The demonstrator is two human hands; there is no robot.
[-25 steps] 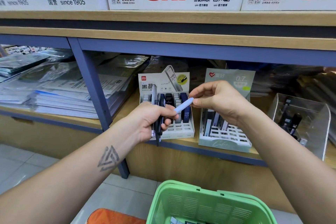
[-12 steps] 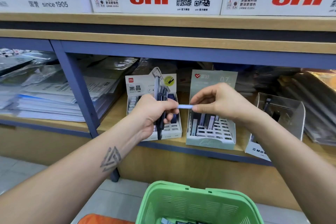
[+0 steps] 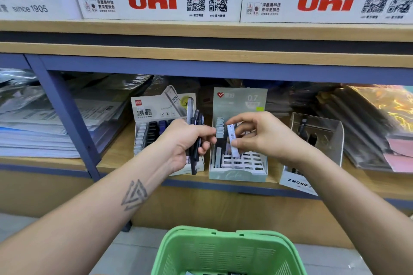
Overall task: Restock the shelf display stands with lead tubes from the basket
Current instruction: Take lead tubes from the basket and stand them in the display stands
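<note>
2 wooden shelves fill the wall ahead: the upper one carries white cardboard display boxes printed "uni" [image 3: 154, 2] and "KOKUYO", and the lower shelf [image 3: 116, 152], edged in blue-grey metal, holds the stock. Pale floor tiles show below. On the left of the lower shelf lie stacks of paper in clear plastic wrap [image 3: 40, 127]; on the right sits a clear acrylic stand marked MONO [image 3: 312, 145].

Between them stand 2 card display stands with white slotted grids. The white stand [image 3: 152, 123] holds rows of dark and grey rectangular tubes; the pale green stand marked 0.7 [image 3: 239, 163] has a few grey tubes and many open slots.

The left hand [image 3: 183, 143] is curled round a bunch of slim dark lead tubes [image 3: 196, 138], held upright in front of the white stand. The right hand [image 3: 263, 134] pinches 1 pale lavender lead tube [image 3: 232, 138] between thumb and fingers, held nearly upright just above the green stand's grid, its label facing out. Half a second ago that tube lay level between the 2 hands, its end at the left hand's fingertips; now it has swung upright and sits clear of the left hand, over the green stand.

The green plastic basket [image 3: 228, 250], slotted along its walls, sits low in front with a few tubes showing at the bottom.
</note>
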